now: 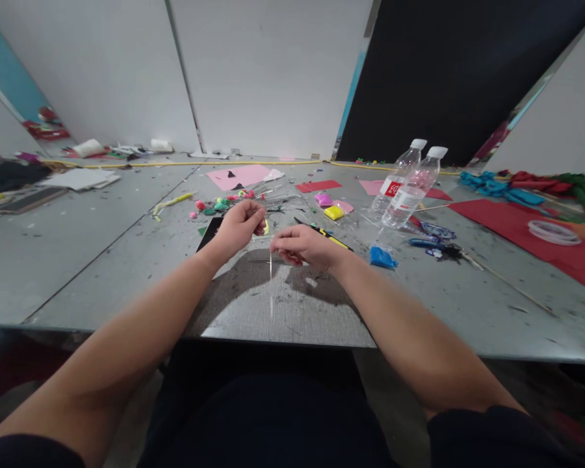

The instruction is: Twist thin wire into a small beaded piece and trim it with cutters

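Note:
My left hand (242, 226) is closed in a pinch above the dark work board (292, 318). A small pale-yellow piece (266, 227) shows at its fingertips; whether the fingers hold it or it lies behind them is unclear. To the right and slightly nearer, my right hand (306, 248) pinches a thin pale strip (271, 268), which hangs down from thumb and finger. The two hands are a little apart. Just behind my right hand lies a black-and-yellow utility knife (335, 239), partly covered by it.
Two clear bottles (405, 192) stand back right. Around them are yellow (334, 212), pink (324, 199) and blue (383, 257) packets, and a blue-handled tool (436, 247). Red sheets (511, 227) and a clear tape roll (554, 232) lie far right. Small coloured bits (221, 203) lie behind my left hand.

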Available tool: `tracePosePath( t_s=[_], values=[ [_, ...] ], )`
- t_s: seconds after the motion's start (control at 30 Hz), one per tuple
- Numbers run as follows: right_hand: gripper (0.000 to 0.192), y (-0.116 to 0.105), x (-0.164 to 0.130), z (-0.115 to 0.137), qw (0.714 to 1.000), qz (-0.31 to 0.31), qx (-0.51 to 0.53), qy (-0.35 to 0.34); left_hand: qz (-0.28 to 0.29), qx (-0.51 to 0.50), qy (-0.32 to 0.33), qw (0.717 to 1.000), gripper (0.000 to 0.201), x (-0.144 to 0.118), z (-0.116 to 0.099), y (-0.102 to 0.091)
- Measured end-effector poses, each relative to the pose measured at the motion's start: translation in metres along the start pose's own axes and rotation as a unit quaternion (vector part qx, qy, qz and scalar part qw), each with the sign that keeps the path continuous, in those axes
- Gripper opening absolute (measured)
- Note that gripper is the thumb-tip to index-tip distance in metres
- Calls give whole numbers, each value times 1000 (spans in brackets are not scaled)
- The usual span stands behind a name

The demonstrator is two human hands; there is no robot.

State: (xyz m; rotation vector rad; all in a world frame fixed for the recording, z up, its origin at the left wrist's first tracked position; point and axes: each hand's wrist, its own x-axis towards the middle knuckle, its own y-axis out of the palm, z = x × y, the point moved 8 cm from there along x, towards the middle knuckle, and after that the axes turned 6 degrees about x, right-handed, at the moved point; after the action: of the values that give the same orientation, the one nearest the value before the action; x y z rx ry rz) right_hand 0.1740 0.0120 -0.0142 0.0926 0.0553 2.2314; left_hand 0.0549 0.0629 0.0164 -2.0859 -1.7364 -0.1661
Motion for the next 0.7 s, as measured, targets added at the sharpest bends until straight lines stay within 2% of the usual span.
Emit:
tracePosePath(
  t_s=[0.13,0.2,0.3,0.43,0.57,0.7],
  values=[
    [24,5,-3,-2,999,27,34,11,-43,-24,-31,998,16,1,9,-7],
    [25,4,-3,-2,998,29,47,11,-43,-23,-27,998,11,1,8,-8],
    [34,1,-1,-5,999,23,35,23,-21,6,8,1000,26,0,2,-7],
    [45,-7,1,-7,998,-27,35,41,4,49,57,997,24,-1,-5,-5],
    [43,-20,4,-3,993,-98,66,20,34,81,27,996,24,1,3,-1],
    [38,-25,4,2,988,-116,98,-1,49,174,30,983,31,1,5,0]
  ],
)
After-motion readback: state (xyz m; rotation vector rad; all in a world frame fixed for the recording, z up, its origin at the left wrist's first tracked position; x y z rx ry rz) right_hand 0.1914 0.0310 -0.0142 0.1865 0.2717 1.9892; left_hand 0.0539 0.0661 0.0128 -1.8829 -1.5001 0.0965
